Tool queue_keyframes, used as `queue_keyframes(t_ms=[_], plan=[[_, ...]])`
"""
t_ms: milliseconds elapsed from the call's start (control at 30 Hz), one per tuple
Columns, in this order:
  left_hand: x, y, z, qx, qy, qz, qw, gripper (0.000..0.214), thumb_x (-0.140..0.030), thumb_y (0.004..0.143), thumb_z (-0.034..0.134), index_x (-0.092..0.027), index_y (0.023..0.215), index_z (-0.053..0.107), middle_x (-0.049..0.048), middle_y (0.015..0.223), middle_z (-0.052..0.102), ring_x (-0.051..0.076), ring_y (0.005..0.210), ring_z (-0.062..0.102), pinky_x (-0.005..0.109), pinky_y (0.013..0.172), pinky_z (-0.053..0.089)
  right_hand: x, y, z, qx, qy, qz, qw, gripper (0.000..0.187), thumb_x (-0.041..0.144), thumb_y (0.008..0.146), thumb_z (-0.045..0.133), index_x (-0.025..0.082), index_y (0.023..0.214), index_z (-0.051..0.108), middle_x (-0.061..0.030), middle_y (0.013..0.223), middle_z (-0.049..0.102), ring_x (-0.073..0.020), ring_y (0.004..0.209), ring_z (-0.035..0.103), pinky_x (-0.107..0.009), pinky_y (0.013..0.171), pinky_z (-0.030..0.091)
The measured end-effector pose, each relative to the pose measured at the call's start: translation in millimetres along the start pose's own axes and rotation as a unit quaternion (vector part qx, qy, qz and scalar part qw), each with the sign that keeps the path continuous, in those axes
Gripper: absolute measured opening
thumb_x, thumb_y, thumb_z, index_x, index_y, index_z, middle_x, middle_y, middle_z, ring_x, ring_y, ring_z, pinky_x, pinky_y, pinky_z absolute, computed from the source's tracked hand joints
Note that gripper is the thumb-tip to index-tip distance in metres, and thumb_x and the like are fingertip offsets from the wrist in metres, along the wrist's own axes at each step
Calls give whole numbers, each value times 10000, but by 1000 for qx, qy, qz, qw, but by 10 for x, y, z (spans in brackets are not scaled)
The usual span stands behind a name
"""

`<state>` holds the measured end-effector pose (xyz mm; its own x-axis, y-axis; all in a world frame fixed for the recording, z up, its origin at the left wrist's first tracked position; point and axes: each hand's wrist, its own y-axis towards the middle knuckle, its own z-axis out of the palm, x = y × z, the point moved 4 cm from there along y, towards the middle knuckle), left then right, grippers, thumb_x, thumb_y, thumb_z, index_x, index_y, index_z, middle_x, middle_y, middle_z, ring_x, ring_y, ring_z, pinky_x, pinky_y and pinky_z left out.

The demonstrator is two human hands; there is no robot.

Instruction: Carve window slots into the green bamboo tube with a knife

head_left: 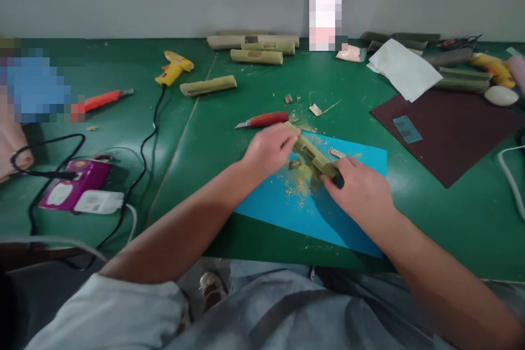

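Note:
A short green bamboo piece (312, 155) lies tilted over a blue sheet (287, 208) on the green table. My left hand (268, 149) is closed around its far end. My right hand (361, 188) is closed on its near end, where a small dark thing (338, 180) shows at the fingertips; I cannot make out what it is. Yellowish sawdust (301, 180) is scattered on the blue sheet under the bamboo. A red-handled knife (264, 120) lies just beyond my left hand.
Several bamboo sections (256, 56) lie at the back, one (208, 86) nearer. A yellow glue gun (172, 68) with a black cord, a red cutter (102, 100), a purple box (77, 180), dark sandpaper (443, 131) and white paper (404, 68) surround the work.

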<state>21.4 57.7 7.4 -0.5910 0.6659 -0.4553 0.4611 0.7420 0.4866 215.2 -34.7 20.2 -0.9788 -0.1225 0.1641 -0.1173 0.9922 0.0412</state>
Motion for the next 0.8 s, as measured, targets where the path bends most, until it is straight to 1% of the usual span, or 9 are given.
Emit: queue_keyframes(t_ms=[67, 200, 333, 467, 500, 600, 633, 733, 800], plan=[[-15, -5, 3, 24, -17, 9, 1000, 218, -239, 964, 512, -166, 992, 715, 79, 1002, 740, 191, 929, 695, 330, 847, 561, 6, 1, -12, -8, -2, -8, 1000, 224, 422, 895, 554, 210, 891, 628, -57, 930, 671, -176, 719, 610, -311, 553, 318], [-30, -9, -55, -27, 5, -25, 999, 201, -246, 946, 545, -157, 928, 724, 72, 949, 744, 188, 882, 697, 330, 840, 560, -7, 2, -28, -25, -8, -17, 1000, 243, 437, 893, 567, 208, 885, 648, -61, 949, 642, -182, 754, 600, -315, 578, 346], [-81, -20, -1, 39, -21, 5, 999, 218, -255, 964, 520, -171, 1000, 718, 67, 991, 743, 187, 918, 694, 318, 837, 558, -21, 9, -26, -25, 9, -31, 999, 227, 409, 897, 570, 206, 894, 672, -60, 951, 630, -193, 807, 599, -319, 623, 383], [12, 3, -70, -28, 6, -36, 999, 191, -250, 944, 554, -169, 944, 726, 64, 963, 746, 182, 895, 695, 314, 841, 554, -37, 20, -19, -30, 25, -25, 999, 242, 416, 903, 563, 206, 897, 682, -65, 952, 638, -190, 809, 593, -316, 633, 391], [17, 8, -69, -23, 3, -31, 999, 195, -249, 945, 550, -164, 954, 726, 67, 955, 745, 183, 889, 695, 315, 835, 555, -34, 22, -15, -29, 30, -28, 999, 234, 406, 901, 567, 202, 897, 682, -67, 948, 640, -190, 814, 593, -315, 642, 396], [-9, 6, -31, 36, -30, 9, 999, 213, -243, 956, 531, -167, 1002, 725, 70, 985, 746, 189, 920, 696, 315, 834, 559, -28, 26, -4, -23, 45, -36, 998, 208, 372, 894, 580, 190, 895, 682, -72, 937, 644, -198, 850, 600, -315, 678, 414], [-7, 5, -36, 36, -32, 8, 999, 207, -245, 954, 538, -173, 999, 727, 68, 993, 747, 190, 926, 697, 317, 841, 559, -29, 28, -3, -22, 48, -35, 998, 207, 370, 892, 584, 187, 894, 682, -73, 937, 645, -201, 858, 602, -316, 684, 419], [31, -3, -94, -23, -10, -30, 999, 198, -252, 942, 555, -167, 949, 733, 71, 970, 748, 188, 893, 700, 326, 846, 560, -39, 37, -2, -26, 52, -32, 998, 210, 380, 880, 607, 185, 884, 684, -76, 939, 647, -215, 863, 611, -322, 680, 430], [9, -11, -75, 1, -21, -15, 1000, 208, -251, 947, 542, -164, 976, 730, 70, 967, 749, 184, 895, 701, 320, 844, 561, -41, 42, 2, -24, 56, -35, 998, 201, 371, 868, 623, 180, 876, 683, -78, 931, 647, -223, 861, 614, -328, 680, 437]])
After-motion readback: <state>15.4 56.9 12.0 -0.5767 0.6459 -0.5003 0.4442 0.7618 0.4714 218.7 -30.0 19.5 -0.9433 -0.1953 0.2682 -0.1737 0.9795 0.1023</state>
